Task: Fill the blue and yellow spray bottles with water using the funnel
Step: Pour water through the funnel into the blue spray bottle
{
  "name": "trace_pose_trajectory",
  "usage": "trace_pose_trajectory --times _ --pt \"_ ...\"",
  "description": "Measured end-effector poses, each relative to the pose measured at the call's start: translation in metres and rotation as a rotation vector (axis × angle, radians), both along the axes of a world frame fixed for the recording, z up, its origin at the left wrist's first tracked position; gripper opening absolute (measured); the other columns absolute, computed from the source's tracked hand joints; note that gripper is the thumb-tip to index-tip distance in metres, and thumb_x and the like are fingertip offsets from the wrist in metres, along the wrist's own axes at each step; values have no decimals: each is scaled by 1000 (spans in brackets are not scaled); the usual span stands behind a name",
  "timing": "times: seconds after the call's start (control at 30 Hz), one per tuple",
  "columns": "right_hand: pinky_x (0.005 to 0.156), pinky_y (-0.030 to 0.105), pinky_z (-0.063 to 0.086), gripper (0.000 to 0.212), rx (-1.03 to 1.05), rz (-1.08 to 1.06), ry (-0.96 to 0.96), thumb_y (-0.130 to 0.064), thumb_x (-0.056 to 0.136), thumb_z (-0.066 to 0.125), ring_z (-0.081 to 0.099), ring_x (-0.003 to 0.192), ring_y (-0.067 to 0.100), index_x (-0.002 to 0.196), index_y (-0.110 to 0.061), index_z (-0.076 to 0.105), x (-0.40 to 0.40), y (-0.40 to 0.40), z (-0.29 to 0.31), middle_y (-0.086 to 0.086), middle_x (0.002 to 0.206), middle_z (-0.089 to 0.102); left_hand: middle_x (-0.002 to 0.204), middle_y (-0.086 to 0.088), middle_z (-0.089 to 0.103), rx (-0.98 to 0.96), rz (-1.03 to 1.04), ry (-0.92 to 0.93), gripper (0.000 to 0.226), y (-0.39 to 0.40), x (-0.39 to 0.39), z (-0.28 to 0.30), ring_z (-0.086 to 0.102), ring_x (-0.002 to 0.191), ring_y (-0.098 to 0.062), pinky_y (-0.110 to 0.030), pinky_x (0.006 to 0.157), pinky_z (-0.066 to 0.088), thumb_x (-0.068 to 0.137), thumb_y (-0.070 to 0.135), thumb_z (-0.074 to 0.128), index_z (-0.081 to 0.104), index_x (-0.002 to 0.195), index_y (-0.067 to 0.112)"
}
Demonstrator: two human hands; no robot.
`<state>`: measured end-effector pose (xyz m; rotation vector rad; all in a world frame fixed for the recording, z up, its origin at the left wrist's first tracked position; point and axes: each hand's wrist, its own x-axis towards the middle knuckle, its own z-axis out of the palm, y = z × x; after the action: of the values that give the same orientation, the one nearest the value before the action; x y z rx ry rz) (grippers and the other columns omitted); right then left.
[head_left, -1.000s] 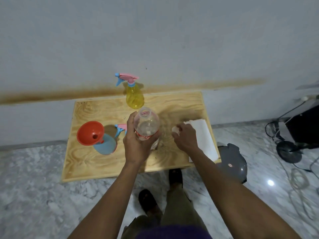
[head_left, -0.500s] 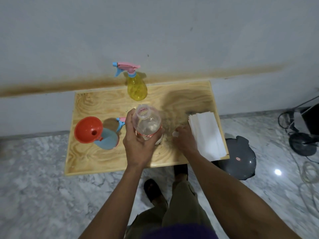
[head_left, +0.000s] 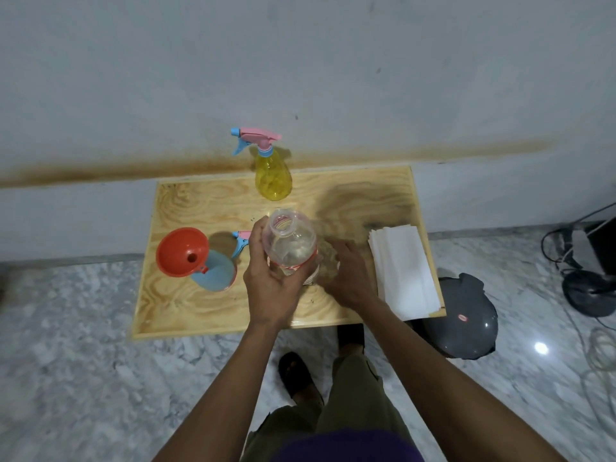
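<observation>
From my remote seat, farthest left on the pale plywood table top (head_left: 186, 305) I see the orange plastic funnel (head_left: 181, 252) seated in the neck of the round light-blue spray bottle (head_left: 215, 273), whose pink and blue trigger head (head_left: 240, 240) lies on the wood just behind it, off the bottle. Next comes the left hand (head_left: 271, 281), fingers and thumb wrapped round the clear uncapped plastic water bottle (head_left: 289, 243) with a red and white label, held upright above the table. Behind it, by the wall, stands the yellow translucent spray bottle (head_left: 272, 176) with its pink trigger head on. The right hand (head_left: 348, 275) lies low on the table just beside the water bottle, fingers curled; what it holds, if anything, I cannot tell. Right of it sits a stack of white paper sheets (head_left: 401, 268), overhanging the near edge, with a dark grey domed lid (head_left: 466, 323) on the marble floor beyond.
</observation>
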<state>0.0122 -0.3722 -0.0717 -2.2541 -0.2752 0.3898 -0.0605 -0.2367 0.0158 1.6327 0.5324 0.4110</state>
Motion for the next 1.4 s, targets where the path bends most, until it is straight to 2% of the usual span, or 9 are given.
trace_pose_trajectory --times 0.17,0.33,0.5,0.57,0.67,0.8,0.9,1.13,1.4 --pt "100 36 46 82 210 154 -190 -33 63 84 54 121 18 136 -14 52 -12 29 37 3 132 59 127 27 60 49 -28 31 100 1 -3 6 58 118 3 -17 92 49 63 29 93 38 147 27" --pt "79 3 41 73 362 46 -154 -49 70 74 59 102 3 134 -21 50 -15 43 47 -3 120 65 140 15 54 153 -128 99 108 14 -12 23 52 126 2 -29 99 53 64 49 90 32 153 28" --pt "83 8 47 96 430 13 -180 -45 52 96 60 105 -9 133 -21 51 -13 50 47 -6 119 64 137 3 58 378 77 13 88 39 -36 46 55 126 -9 -25 100 48 74 62 75 44 146 22" --pt "89 19 51 104 434 18 -207 -46 43 99 61 110 4 132 -23 49 -11 52 45 -1 123 64 130 2 59 484 277 -47 72 63 -47 47 57 119 -11 -20 97 46 80 55 72 52 138 17" --pt "89 22 51 110 402 6 -207 -49 41 99 60 112 8 133 -18 49 -8 57 47 -3 126 62 136 -3 51 468 450 118 80 104 -57 37 49 127 -18 -36 106 43 78 64 69 48 141 18" --pt "87 29 54 105 375 27 -231 -42 42 100 63 107 8 131 -16 51 -3 68 49 -7 120 65 151 -7 38 272 372 415 108 135 -56 20 40 139 -26 -49 113 37 66 67 79 33 151 19" --pt "84 19 51 97 355 28 -251 -31 45 101 64 100 5 128 -17 54 -2 72 49 -11 113 66 150 -10 39 267 313 497 121 134 -47 16 43 136 -28 -50 112 39 56 68 84 31 151 15" --pt "76 1 42 86 364 44 -229 -15 47 99 60 89 -12 120 -23 54 3 64 58 -22 102 61 133 -8 43 357 231 529 105 141 -44 11 53 118 -28 -33 96 42 59 44 92 41 146 16" --pt "77 19 54 85 421 136 -259 -15 49 97 65 94 0 121 -22 54 15 57 83 -13 108 66 141 -3 45 330 61 501 107 160 -45 21 49 122 -17 -26 93 37 63 35 94 37 151 16"
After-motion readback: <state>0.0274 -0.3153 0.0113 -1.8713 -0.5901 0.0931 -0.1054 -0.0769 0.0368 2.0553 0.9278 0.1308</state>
